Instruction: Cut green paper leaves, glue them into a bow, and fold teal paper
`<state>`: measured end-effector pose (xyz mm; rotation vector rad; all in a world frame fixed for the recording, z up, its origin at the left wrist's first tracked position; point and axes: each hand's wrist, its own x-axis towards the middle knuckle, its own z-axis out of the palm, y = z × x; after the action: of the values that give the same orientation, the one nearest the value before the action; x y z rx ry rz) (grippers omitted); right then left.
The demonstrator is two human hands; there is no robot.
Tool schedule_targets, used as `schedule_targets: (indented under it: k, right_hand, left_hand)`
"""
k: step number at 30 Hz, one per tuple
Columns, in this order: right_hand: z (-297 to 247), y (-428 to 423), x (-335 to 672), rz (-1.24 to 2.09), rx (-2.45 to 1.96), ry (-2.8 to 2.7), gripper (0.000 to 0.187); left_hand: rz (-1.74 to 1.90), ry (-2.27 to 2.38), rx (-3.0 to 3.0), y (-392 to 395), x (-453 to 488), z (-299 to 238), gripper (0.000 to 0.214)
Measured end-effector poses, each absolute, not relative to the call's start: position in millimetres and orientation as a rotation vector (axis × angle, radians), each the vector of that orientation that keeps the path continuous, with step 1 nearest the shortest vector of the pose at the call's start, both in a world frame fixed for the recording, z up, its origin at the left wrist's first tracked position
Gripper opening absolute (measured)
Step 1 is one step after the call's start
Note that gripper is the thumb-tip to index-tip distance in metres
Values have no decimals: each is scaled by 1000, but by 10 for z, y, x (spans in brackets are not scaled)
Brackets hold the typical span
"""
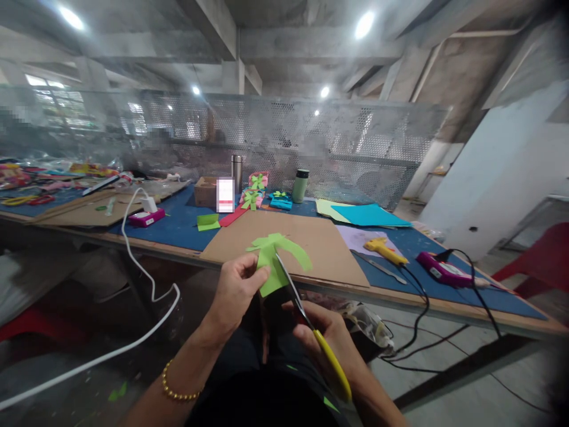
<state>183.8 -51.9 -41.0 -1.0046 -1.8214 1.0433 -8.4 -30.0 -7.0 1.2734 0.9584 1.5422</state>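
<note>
A green paper cut-out [284,256] with several strap-like arms is held in the air, just in front of the near edge of the surface [178,224] and above the person's lap. It is pinched at its lower left part by the left hand [235,292], whose fingers [258,275] are closed on the paper, thumb on top. A gold bead bracelet [178,390] is worn on that wrist.

A pair of scissors [297,299] with yellow handles is gripped by the right hand [329,339], the fingers being curled through and around the handles. The dark blades are pointed up and away from the body, and their tips are laid into the cut-out near its middle. How far the blades are parted cannot be told.

Directly behind the cut-out, a brown cardboard sheet [320,240] is laid flat on the blue surface. To its right a yellow glue gun [384,249] is seen, and beyond it a magenta tool [441,270] with a black cord trailing off the edge. A teal paper sheet [370,214] is laid further back, near a green bottle [300,185]. A steel flask [237,172] is stood upright left of that bottle, beside a small cardboard box [205,191]. A white cable [149,279] is draped from the surface down on the left.
</note>
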Motion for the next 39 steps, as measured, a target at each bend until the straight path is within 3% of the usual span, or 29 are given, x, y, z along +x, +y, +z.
schedule_targets:
  k: [18, 39]
  right_hand:
    - [-445, -527, 1817, 993, -1090, -1779, 67]
    - [-445, -592, 1784, 1032, -1041, -1717, 58]
  left_hand:
    - [1525, 907, 1226, -315, -43, -90, 18]
    - [1457, 730, 1109, -315, -17, -138, 16]
